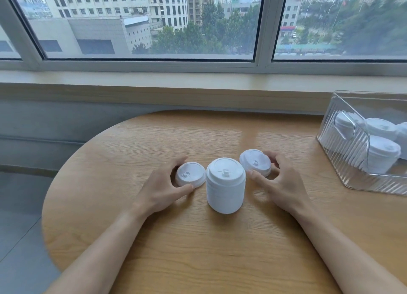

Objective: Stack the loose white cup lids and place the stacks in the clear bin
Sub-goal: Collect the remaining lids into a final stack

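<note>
fingers (184,189) pinch round ribbed white lid (190,177); smooth woodgrain table (220,249).

A lid stack (225,184) stands between two lids (190,174), bin (343,161) far right.

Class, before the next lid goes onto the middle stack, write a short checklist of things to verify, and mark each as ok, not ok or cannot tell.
1. Left hand grips the left lid: ok.
2. Right hand grips the right lid, tilted: ok.
3. Middle stack stands upright between the lids: ok.
4. Top of the stack uncovered: ok.
5. Clear bin has room for another stack: cannot tell.
6. Lids nested evenly within the stack: cannot tell.
</note>
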The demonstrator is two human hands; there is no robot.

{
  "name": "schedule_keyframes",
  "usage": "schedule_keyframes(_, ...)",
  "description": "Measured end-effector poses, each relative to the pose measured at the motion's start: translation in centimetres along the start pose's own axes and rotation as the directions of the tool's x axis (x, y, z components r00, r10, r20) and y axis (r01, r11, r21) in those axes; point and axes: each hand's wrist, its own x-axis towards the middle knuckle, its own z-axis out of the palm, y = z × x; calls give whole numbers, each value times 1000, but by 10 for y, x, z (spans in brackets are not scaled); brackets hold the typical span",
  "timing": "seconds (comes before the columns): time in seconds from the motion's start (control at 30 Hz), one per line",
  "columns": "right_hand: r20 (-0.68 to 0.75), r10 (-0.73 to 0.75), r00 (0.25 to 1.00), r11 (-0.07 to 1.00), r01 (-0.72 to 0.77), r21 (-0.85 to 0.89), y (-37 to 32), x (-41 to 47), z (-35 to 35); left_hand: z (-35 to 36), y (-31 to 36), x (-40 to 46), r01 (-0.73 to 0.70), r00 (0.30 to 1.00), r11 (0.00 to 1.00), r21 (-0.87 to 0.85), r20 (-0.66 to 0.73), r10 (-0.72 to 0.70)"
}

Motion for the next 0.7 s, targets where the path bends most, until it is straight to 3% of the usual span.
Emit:
schedule_keyframes(0.17,-91,-47,995,919,79,387,-23,-8,-6,2,0,0,40,991,988,-147,-122,-58)
schedule_keyframes(0.23,-104,-136,985,885,168,434,-37,-13,-6,1,1,-1,34,989,986,-162,-139,-57)
schedule_keyframes(0.43,168,-301,939,941,264,213,-65,-25,0,-1,8,-6,25,989,983,-183,-142,-51)
schedule_keyframes(0.7,185,-324,928,945,311,99,-68,-29,8,-1,7,-9,15,980,973,-232,-189,-60)
